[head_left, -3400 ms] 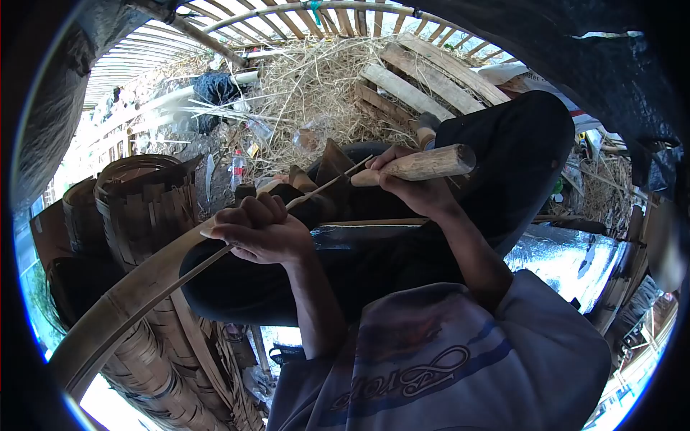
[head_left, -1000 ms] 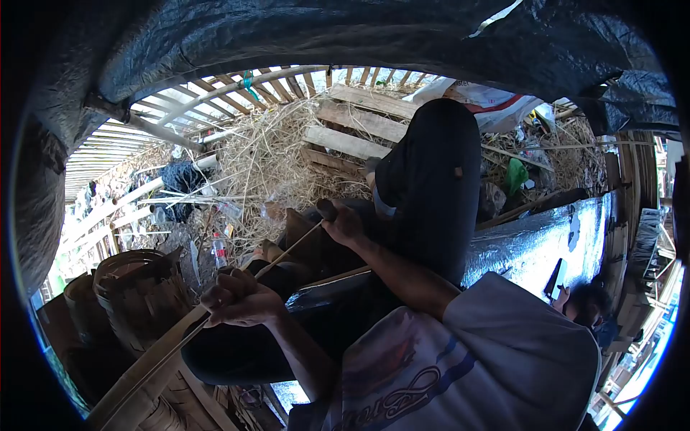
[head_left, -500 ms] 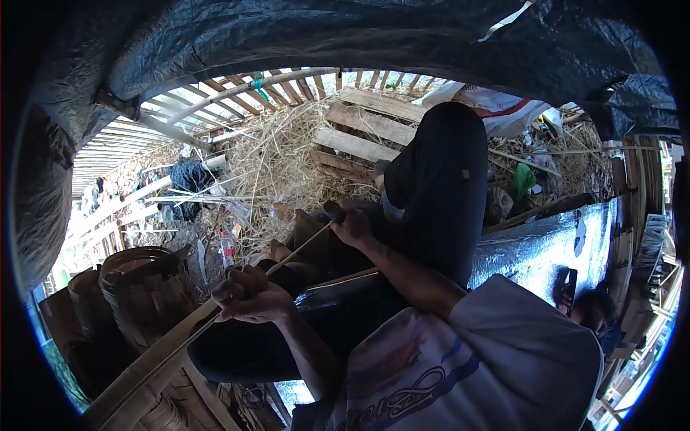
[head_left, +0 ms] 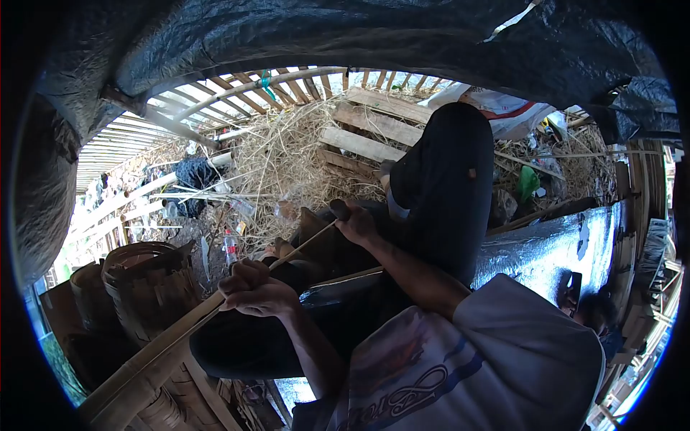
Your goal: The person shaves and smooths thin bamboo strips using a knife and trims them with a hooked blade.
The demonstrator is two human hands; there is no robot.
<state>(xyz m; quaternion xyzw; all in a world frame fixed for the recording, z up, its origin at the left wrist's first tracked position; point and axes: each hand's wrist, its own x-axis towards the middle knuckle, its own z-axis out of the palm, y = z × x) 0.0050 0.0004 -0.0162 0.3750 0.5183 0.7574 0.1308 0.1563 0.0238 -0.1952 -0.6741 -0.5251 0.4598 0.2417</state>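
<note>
My left hand (head_left: pixel 260 289) is closed around a long bamboo strip (head_left: pixel 162 343), which slants from the lower left up to my fingers. Beyond that hand, a narrow pale length of it (head_left: pixel 305 244) runs up toward my right hand (head_left: pixel 358 225). There my fingers are wrapped around a dark, rounded handle-like piece (head_left: pixel 339 209); whether it has a blade cannot be seen. Brown wedge-shaped pieces (head_left: pixel 310 226) lie just behind the narrow length, near my foot.
Rolled bamboo bands (head_left: pixel 147 284) stand at left. Straw (head_left: pixel 277 154), a wooden pallet (head_left: pixel 363 144) and litter cover the ground ahead, before a slatted bamboo fence (head_left: pixel 237 93). Dark sheeting (head_left: pixel 345 39) hangs overhead. At right, part of another person (head_left: pixel 596 309) shows beside a shiny sheet (head_left: pixel 550 237).
The view has shifted slightly. Both hands keep their grips, and the bamboo strip lies at nearly the same slant, with its broad face turned a little more toward me.
</note>
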